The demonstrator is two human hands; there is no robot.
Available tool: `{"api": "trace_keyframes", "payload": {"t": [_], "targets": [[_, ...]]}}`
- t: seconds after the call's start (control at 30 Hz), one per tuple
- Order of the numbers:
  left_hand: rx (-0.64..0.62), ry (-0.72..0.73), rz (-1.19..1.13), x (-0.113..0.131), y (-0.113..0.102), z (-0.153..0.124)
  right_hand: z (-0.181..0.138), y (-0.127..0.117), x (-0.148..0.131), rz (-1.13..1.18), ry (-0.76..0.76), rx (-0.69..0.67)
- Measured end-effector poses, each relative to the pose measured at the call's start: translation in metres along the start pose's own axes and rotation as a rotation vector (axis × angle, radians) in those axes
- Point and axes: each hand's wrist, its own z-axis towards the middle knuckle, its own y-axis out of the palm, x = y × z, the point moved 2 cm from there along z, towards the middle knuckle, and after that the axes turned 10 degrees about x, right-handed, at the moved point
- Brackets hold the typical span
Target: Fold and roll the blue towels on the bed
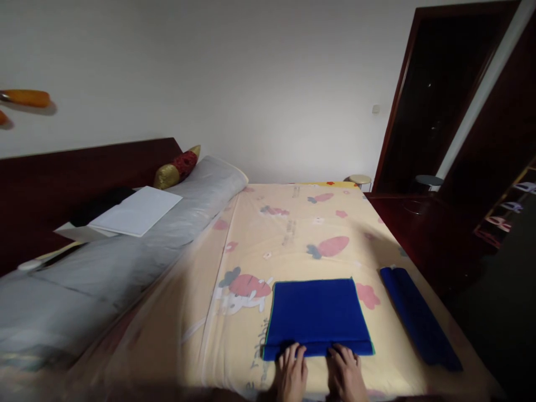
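A blue cloth (316, 307) with thin green edging lies spread on the bed, its near edge turned over into a narrow fold. At the left part of that fold, my left hand (292, 368) has its fingers curled over the cloth. My right hand (345, 368) grips the same fold farther right, fingers bent over it. Both thumbs are mostly hidden. To the right, near the bed's edge, rests a second blue cloth (421, 318), rolled into a long narrow bundle and touched by neither hand.
The bed sheet (288, 262) is pale yellow with carrot and rabbit prints. Along the left run a grey bolster (176, 218), a white board or folder (138, 211) and a red-gold cushion (178, 167) by the dark headboard (84, 162). Stools (360, 180) stand beyond the bed's far end.
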Motion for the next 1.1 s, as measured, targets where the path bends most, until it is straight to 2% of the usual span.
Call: {"api": "trace_keyframes", "payload": {"t": [0.13, 0.23, 0.3, 0.4, 0.6, 0.8, 0.93, 1.0, 1.1], "targets": [[0.003, -0.116, 0.152, -0.074, -0.016, -0.010, -0.022, -0.019, 0.065, -0.131, 0.182, 0.091], [0.016, -0.200, 0.199, -0.100, -0.024, -0.013, -0.033, -0.033, 0.097, -0.167, 0.237, 0.132], [0.025, -0.220, 0.212, -0.099, -0.025, -0.011, -0.032, -0.037, 0.102, -0.165, 0.242, 0.150], [0.032, -0.234, 0.233, -0.088, -0.026, -0.003, -0.023, -0.040, 0.095, -0.152, 0.233, 0.184], [-0.037, -0.246, 0.154, -0.086, -0.038, 0.015, -0.001, -0.047, 0.082, -0.129, 0.262, 0.207], [-0.103, -0.349, 0.080, -0.088, -0.064, 0.032, 0.013, -0.064, 0.093, -0.083, 0.301, 0.078], [-0.264, -0.442, 0.062, -0.089, -0.066, 0.040, 0.015, -0.066, 0.098, -0.088, 0.363, -0.035], [-0.326, -0.511, 0.093, -0.089, -0.063, 0.042, 0.016, -0.063, 0.095, -0.147, 0.391, -0.017], [-0.249, -0.546, 0.226, -0.080, -0.053, 0.042, 0.019, -0.056, 0.077, -0.329, 0.405, 0.119]]}}
